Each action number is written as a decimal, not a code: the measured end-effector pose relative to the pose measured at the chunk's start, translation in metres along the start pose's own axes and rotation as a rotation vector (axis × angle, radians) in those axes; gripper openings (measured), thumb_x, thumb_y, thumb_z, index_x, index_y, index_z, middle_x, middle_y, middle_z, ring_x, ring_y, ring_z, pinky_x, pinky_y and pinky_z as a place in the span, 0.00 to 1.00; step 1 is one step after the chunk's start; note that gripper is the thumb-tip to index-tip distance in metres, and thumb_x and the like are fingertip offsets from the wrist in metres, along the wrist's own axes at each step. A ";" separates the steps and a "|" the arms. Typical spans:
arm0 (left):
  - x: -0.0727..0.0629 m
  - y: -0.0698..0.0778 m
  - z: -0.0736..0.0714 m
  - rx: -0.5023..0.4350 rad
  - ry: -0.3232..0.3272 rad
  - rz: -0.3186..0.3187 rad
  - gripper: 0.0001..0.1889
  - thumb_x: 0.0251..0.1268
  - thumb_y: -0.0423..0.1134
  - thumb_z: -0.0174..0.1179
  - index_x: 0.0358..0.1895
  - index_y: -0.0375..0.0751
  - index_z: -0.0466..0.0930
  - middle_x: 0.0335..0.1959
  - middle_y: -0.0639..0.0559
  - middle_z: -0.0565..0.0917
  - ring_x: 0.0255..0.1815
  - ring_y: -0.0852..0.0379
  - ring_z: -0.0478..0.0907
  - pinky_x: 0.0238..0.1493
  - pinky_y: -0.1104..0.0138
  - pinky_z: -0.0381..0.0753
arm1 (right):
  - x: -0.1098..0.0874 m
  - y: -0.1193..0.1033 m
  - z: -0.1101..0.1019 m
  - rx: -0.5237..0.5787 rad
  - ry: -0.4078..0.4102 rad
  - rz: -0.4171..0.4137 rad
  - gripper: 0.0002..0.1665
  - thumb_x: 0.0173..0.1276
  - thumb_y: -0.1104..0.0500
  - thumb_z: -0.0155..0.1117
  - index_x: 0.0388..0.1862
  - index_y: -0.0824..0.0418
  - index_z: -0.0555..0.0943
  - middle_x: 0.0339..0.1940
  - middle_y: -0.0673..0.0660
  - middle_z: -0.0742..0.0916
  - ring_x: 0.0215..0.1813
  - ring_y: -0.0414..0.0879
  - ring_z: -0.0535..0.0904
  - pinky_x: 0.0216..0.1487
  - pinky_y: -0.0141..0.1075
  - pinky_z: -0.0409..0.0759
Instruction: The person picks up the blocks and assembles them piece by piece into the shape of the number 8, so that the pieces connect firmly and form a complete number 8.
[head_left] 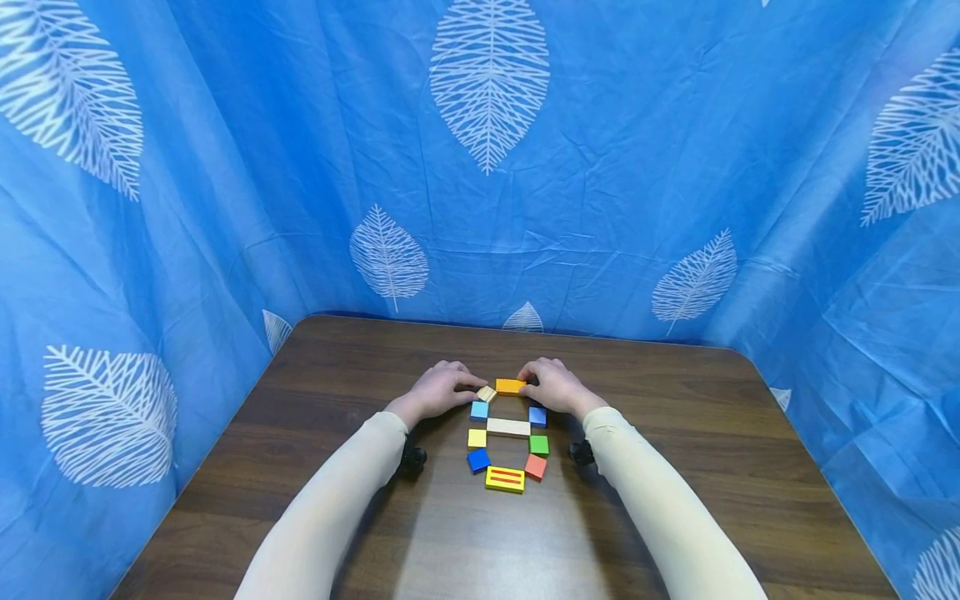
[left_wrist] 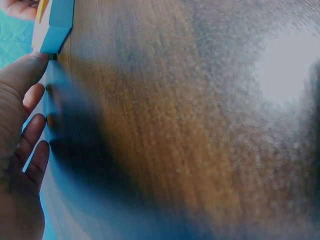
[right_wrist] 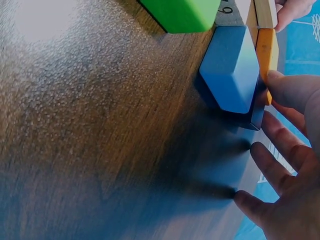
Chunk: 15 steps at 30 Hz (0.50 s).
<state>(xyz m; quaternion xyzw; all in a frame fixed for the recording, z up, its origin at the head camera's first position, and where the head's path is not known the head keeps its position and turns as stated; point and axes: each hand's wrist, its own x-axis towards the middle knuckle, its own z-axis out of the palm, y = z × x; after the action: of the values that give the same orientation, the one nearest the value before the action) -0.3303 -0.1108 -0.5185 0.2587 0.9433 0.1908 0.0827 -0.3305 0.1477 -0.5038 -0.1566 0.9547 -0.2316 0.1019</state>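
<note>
My left hand (head_left: 441, 390) pinches a small plain wooden block (head_left: 487, 394) at the upper left of a ring of blocks, its thumb and forefinger at the block's edges. With thumb and forefinger my right hand (head_left: 555, 389) grips the right end of an orange block (head_left: 511, 387) at the top of the ring. Just nearer than the hands lie a light blue block (head_left: 479, 410) on the left and a blue block (head_left: 537, 417) on the right. Beside that blue block, a dark block (right_wrist: 256, 112) shows in the right wrist view; the right hand hides it from the head view.
A long pale block (head_left: 508, 427) crosses the ring. Yellow (head_left: 477, 438) and dark blue (head_left: 478, 461) blocks line its left, green (head_left: 538, 446) and red (head_left: 536, 467) its right. A red-striped yellow block (head_left: 505, 479) closes the near side. A blue curtain (head_left: 480, 225) hangs behind the brown table (head_left: 675, 433).
</note>
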 end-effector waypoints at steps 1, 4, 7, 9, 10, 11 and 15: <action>0.000 0.000 0.000 -0.003 0.000 -0.002 0.18 0.75 0.51 0.61 0.64 0.64 0.82 0.52 0.58 0.81 0.54 0.55 0.72 0.58 0.57 0.71 | 0.000 0.000 0.000 0.000 0.001 -0.001 0.11 0.75 0.53 0.67 0.51 0.55 0.85 0.49 0.53 0.83 0.57 0.54 0.71 0.63 0.51 0.71; -0.001 0.000 0.000 -0.007 -0.001 -0.003 0.18 0.75 0.51 0.61 0.64 0.64 0.82 0.51 0.59 0.81 0.54 0.55 0.72 0.57 0.58 0.71 | 0.001 0.000 0.001 0.000 0.002 -0.002 0.11 0.74 0.53 0.67 0.51 0.55 0.85 0.49 0.53 0.83 0.57 0.54 0.71 0.63 0.51 0.72; -0.001 0.000 0.000 -0.008 0.001 -0.001 0.18 0.75 0.50 0.61 0.64 0.64 0.82 0.51 0.58 0.81 0.53 0.55 0.72 0.57 0.58 0.71 | 0.001 0.000 0.001 0.000 0.001 -0.003 0.11 0.74 0.53 0.67 0.51 0.55 0.85 0.49 0.52 0.83 0.57 0.54 0.71 0.62 0.51 0.72; -0.001 0.000 -0.001 -0.008 0.003 0.001 0.18 0.75 0.50 0.61 0.64 0.63 0.82 0.52 0.58 0.81 0.54 0.55 0.72 0.57 0.58 0.71 | 0.001 0.001 0.001 0.001 0.001 -0.003 0.11 0.74 0.53 0.67 0.51 0.55 0.85 0.49 0.52 0.83 0.58 0.54 0.71 0.62 0.51 0.72; -0.001 0.000 -0.001 -0.010 0.005 0.002 0.18 0.75 0.50 0.61 0.64 0.63 0.82 0.52 0.58 0.81 0.54 0.55 0.72 0.57 0.58 0.71 | 0.001 0.001 0.001 0.001 0.001 -0.004 0.11 0.74 0.53 0.67 0.51 0.55 0.85 0.49 0.52 0.83 0.58 0.54 0.71 0.62 0.51 0.72; -0.001 0.000 -0.001 -0.009 0.005 0.003 0.18 0.75 0.50 0.62 0.64 0.63 0.82 0.52 0.58 0.81 0.54 0.55 0.72 0.57 0.58 0.71 | 0.001 0.001 0.001 0.001 0.000 -0.005 0.11 0.74 0.53 0.67 0.51 0.55 0.85 0.49 0.53 0.83 0.58 0.54 0.71 0.62 0.51 0.72; 0.000 0.000 0.000 -0.008 0.006 0.003 0.18 0.75 0.50 0.62 0.65 0.63 0.82 0.52 0.58 0.81 0.54 0.55 0.72 0.58 0.58 0.71 | 0.001 0.002 0.001 0.002 0.001 -0.006 0.11 0.74 0.53 0.67 0.50 0.55 0.85 0.49 0.53 0.83 0.58 0.54 0.71 0.62 0.51 0.71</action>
<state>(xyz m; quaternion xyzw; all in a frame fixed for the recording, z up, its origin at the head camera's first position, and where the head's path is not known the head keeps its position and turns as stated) -0.3300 -0.1114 -0.5183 0.2594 0.9424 0.1953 0.0805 -0.3318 0.1479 -0.5060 -0.1592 0.9541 -0.2328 0.1009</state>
